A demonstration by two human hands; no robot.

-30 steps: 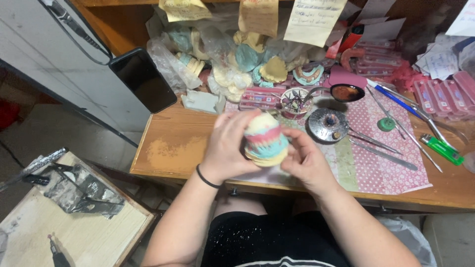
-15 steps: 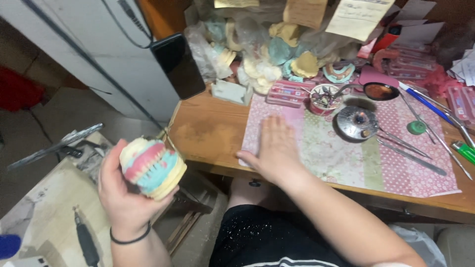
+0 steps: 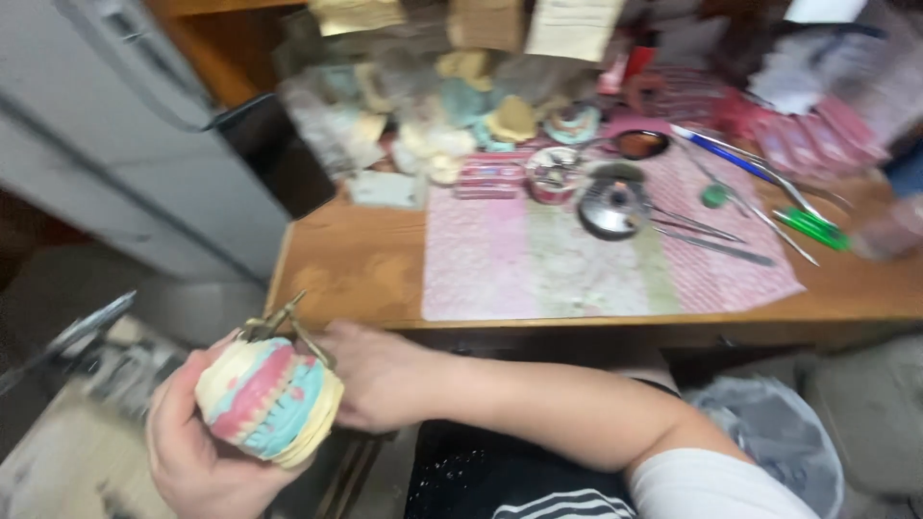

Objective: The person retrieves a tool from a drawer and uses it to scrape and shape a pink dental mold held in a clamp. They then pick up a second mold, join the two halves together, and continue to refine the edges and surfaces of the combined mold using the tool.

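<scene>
My left hand [image 3: 197, 452] holds a dental cast model [image 3: 269, 399] low at the left, below the desk edge. The model has cream plaster bases with pink and pale blue wax between them, and a small brass metal frame [image 3: 279, 322] sticks up from its top. My right hand [image 3: 380, 375] reaches across my lap and touches the model's right side, fingers closed against it near the metal frame.
A wooden desk [image 3: 356, 259] carries a pink patterned mat [image 3: 596, 259], a round metal dish [image 3: 611, 210], long metal instruments [image 3: 716, 240], a green pen [image 3: 812, 229] and a heap of plaster casts [image 3: 452, 125] at the back. A grey cabinet [image 3: 115, 144] stands left; a bin bag [image 3: 769, 432] sits lower right.
The model went from above the mat down to the left in my left hand. My right hand left the mat and came over to the model.
</scene>
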